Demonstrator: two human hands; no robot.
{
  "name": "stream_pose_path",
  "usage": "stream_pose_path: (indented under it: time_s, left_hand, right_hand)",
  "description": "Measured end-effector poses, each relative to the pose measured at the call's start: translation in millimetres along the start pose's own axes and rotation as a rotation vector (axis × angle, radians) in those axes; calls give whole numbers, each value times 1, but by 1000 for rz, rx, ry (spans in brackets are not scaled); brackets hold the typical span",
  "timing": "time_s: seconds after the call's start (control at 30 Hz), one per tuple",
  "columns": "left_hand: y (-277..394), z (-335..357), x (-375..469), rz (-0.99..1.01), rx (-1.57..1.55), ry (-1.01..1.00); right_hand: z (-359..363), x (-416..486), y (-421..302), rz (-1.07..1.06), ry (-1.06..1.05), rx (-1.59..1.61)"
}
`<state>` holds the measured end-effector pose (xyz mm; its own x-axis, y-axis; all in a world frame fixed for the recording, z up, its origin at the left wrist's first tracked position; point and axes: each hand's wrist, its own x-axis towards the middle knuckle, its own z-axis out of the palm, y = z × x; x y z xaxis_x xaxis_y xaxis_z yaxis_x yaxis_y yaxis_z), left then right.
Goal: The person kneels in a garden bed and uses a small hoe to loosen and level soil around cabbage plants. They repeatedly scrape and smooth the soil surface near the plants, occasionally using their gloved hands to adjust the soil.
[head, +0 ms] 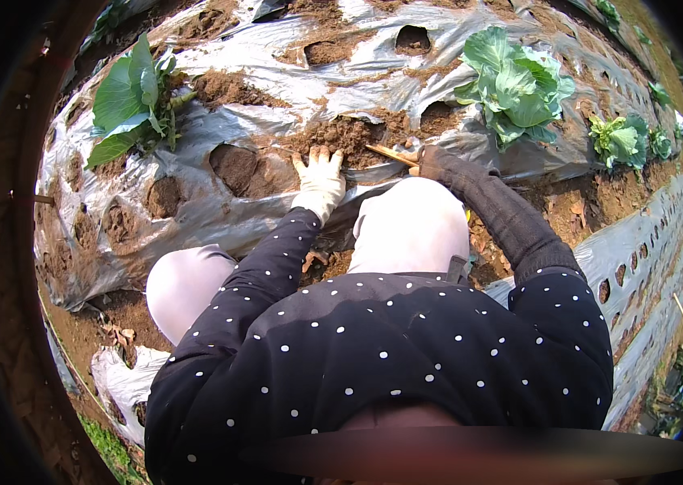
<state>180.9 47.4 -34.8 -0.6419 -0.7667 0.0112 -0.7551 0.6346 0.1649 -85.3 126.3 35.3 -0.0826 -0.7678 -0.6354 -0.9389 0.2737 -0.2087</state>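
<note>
My left hand (320,182), in a cream glove, lies palm down at the near edge of a heap of loose brown soil (344,136). Its fingers are spread and nothing shows in its grasp. Right of it, my right hand (426,163) grips a thin wooden stick (391,154), whose tip points left over the soil. A dark sleeve covers most of that hand. Silvery plastic mulch film (196,227) surrounds the torn, soil-filled opening. Just left of my gloved hand is a wide hole (238,170) in the film, with bare soil inside.
A leafy cabbage plant (514,85) grows beyond my right hand. Another large-leaved plant (129,103) stands at the left. Smaller cabbages (620,139) line the bed's right end. A second film-covered bed (638,260) with planting holes runs along the right. My knees press close to the bed.
</note>
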Motion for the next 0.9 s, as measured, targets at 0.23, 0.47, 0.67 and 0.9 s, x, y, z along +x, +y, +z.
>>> stream_pose_path:
  time_s: [0.23,0.47,0.67,0.9]
  left_hand:
    - [2,-63,27,-200,-151,-368]
    - [44,-122,52,-278,-1880,-419]
    - [7,-151,76,-398,-2083,-4]
    - [-102,-242,11,-506,-1749,14]
  right_hand:
    - [-42,-64,47,47,-292,800]
    - [-64,-72,-11,-291,268,694]
    - [-53,8,-22,-211,218,770]
    - [21,84,-1,90,612,110]
